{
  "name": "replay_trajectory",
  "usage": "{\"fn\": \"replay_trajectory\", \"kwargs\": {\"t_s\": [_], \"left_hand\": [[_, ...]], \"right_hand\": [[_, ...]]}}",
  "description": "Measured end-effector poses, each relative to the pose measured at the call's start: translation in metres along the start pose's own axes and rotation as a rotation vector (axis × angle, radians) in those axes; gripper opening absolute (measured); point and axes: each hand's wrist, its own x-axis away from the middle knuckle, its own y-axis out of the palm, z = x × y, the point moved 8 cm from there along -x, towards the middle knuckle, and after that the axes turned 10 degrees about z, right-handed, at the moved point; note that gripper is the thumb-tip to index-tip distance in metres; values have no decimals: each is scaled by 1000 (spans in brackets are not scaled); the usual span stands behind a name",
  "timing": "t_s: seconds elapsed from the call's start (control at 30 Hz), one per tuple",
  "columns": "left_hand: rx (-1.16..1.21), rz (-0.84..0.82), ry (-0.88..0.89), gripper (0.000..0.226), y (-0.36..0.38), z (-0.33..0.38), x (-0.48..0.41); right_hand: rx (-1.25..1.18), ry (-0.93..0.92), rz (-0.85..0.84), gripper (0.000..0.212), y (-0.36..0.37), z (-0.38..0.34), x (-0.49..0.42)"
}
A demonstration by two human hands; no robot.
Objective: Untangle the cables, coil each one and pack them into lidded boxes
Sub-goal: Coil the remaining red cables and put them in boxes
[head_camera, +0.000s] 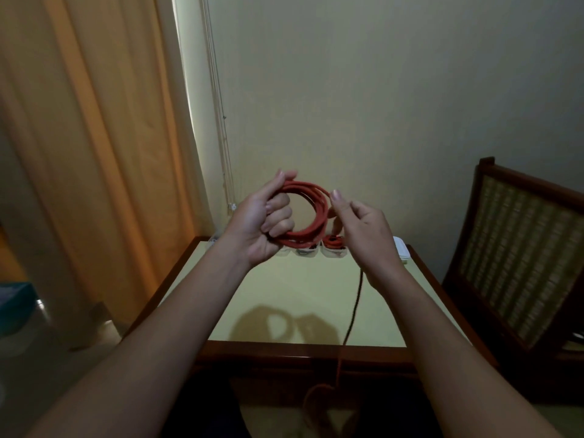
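Note:
A red cable (311,213) is wound into a round coil of several loops, held up in the air above the table (284,295). My left hand (268,222) grips the coil's left side, fingers curled through the loops. My right hand (360,226) pinches the cable at the coil's right edge between thumb and fingers. The loose tail of the cable (354,311) hangs down from my right hand, crosses the table's front edge and ends in loops on my lap (325,403).
Clear plastic boxes (333,249) stand in a row at the table's far edge, one holding a red coiled cable (332,241). A white lid or box (401,249) lies at the far right. A wooden chair (521,254) stands to the right, a curtain (94,153) to the left.

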Motion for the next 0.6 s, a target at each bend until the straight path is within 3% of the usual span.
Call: {"fn": "replay_trajectory", "kwargs": {"t_s": [0.1,0.3,0.4,0.5,0.6], "left_hand": [[124,87,6,19,-17,17,-7],[283,298,66,28,-53,42,-18],[320,432,90,29,-68,43,-19],[128,525,206,26,-70,42,-19],[-226,526,385,13,-52,38,-14]], "right_hand": [[9,36,-14,35,-12,9,-4],[20,71,-20,24,-29,31,-7],[164,23,-66,20,-29,38,-8],[541,-254,-125,26,-16,32,-6],[640,-467,-220,29,6,16,7]]}}
